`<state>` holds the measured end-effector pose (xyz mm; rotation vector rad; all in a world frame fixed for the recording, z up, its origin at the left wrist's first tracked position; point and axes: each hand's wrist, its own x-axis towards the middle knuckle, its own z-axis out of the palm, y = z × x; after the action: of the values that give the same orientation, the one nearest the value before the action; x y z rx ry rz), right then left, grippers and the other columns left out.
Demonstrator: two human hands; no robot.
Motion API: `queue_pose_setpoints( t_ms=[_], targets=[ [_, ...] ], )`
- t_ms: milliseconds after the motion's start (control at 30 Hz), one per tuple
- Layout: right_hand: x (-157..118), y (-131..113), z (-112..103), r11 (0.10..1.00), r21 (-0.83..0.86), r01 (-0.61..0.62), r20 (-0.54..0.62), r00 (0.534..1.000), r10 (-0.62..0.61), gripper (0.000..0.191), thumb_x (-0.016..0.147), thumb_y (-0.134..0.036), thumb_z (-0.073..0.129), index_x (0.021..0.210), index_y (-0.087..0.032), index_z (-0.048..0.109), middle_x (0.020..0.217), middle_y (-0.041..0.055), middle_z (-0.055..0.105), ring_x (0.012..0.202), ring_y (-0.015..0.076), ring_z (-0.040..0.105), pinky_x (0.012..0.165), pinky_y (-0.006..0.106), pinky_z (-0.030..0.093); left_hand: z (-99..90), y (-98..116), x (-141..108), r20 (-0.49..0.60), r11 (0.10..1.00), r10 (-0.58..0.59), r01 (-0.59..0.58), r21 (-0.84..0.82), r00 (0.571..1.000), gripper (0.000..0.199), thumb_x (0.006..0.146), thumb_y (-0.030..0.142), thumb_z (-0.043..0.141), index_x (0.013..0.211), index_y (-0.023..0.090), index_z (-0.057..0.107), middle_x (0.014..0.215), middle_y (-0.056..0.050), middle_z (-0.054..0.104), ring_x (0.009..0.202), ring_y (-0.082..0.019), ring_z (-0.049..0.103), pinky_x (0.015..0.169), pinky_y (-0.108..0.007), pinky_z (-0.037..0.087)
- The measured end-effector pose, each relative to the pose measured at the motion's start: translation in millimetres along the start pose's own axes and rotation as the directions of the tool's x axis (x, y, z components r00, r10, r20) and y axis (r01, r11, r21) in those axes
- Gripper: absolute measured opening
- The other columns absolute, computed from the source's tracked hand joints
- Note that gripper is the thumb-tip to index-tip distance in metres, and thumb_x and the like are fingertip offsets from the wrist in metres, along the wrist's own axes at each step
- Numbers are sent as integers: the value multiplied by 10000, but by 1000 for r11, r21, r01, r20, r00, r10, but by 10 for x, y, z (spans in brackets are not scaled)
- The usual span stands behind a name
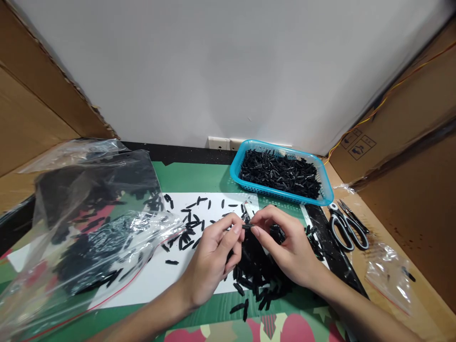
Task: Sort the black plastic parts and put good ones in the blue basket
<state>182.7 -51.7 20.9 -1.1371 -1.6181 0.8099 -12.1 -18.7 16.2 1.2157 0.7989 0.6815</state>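
Note:
My left hand [218,244] and my right hand [285,240] meet over the table, fingertips closed on a small black strip-like piece [246,226] held level between them. Its exact kind I cannot make out. Beneath the hands lies a heap of similar black pieces [254,266], partly hidden by my right hand. More of them are scattered over a white paper sheet [153,282] to the left. A slim white object [251,208] shows just behind the fingertips, mostly covered.
A blue plastic basket [237,178] full of black pieces stands at the back right. Scissors [346,230] lie right of it, above a small clear bag [388,275]. A large clear zip bag [107,228] with black pieces covers the left. Cardboard [402,142] borders the right side.

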Motion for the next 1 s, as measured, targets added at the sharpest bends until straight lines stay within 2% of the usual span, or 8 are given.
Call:
queue_pose_setpoints(
  t_ms=[467,667,867,1000],
  targets=[
    [3,6,-2,998,-45,50,2,999,-50,109,1068,-221,615,975,-216,671,911,12,676,818,161,617,752,296,475,3,-6,3,18,1000,-20,20,12,1000,455,1086,588,473,842,207,524,471,103,405,364,-40,297,383,-137,248],
    [-10,36,-6,977,-136,165,24,986,-163,99,1063,-170,587,1010,-203,665,927,36,672,856,180,617,779,314,498,-4,-12,10,10,999,-9,9,33,1000,441,1084,590,483,860,212,524,473,111,402,370,-44,291,398,-155,243],
    [-19,44,3,940,-200,277,25,960,-277,199,1034,-106,612,1207,-184,673,1094,90,729,1017,200,688,875,321,562,-6,4,-15,10,988,61,-62,138,998,423,1094,554,488,847,211,508,517,111,377,439,-58,316,466,-190,268],
    [-18,28,12,935,-173,310,2,949,-315,204,1012,-83,664,1180,-184,721,1065,80,748,978,183,710,863,306,581,-7,-17,-26,20,961,98,-100,259,995,443,1102,550,468,817,212,485,589,94,368,520,-80,337,523,-221,305]
  ],
)
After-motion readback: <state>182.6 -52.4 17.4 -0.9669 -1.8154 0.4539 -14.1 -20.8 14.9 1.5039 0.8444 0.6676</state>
